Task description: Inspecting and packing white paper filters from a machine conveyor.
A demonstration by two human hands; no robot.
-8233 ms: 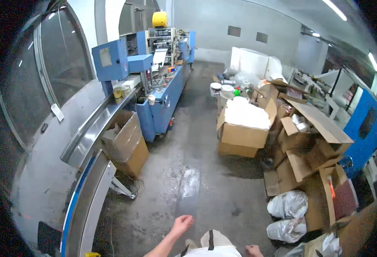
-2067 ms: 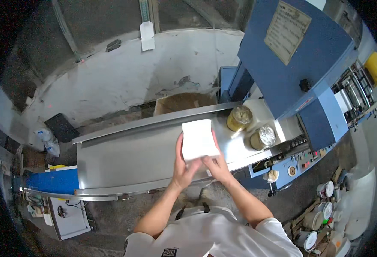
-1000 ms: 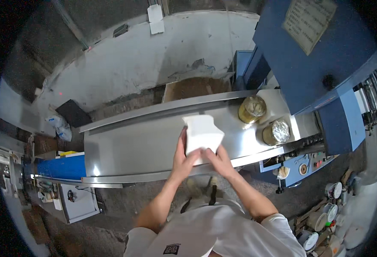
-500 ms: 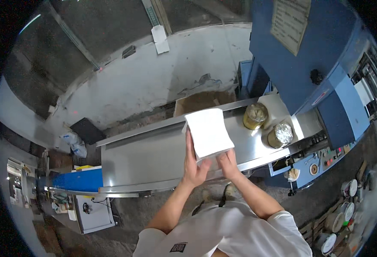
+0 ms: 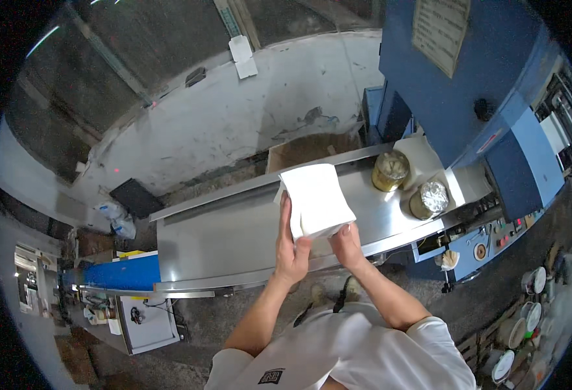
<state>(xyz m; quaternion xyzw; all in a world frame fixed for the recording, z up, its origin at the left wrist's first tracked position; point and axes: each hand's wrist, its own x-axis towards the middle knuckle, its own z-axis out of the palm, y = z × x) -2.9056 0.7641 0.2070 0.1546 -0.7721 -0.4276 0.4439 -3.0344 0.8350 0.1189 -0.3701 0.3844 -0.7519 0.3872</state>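
Between my two hands a thick stack of white paper sheets (image 5: pixel 318 198) is held above a steel conveyor table. My left hand (image 5: pixel 290 250) grips its left side, with the thumb at the near corner. At the near right corner my right hand (image 5: pixel 345 246) presses against the stack, its thumb on the near edge. The undersides and some fingers are hidden by the paper. Two round cans with shiny silvery tops, a far can (image 5: pixel 390 172) and a near can (image 5: pixel 428 200), stand to the right of the stack on the table.
The steel table (image 5: pixel 214 244) runs across in front of me, with a blue belt (image 5: pixel 120 275) at its left end. A blue machine (image 5: pixel 468 84) rises at the right, with a control panel (image 5: pixel 487 247). An open cardboard box (image 5: pixel 312 151) sits behind the table; buckets (image 5: pixel 533 279) line the right.
The paper stack has tilted slightly, so more of its near edge shows. My right thumb now lies on that edge. Both hands still hold it.
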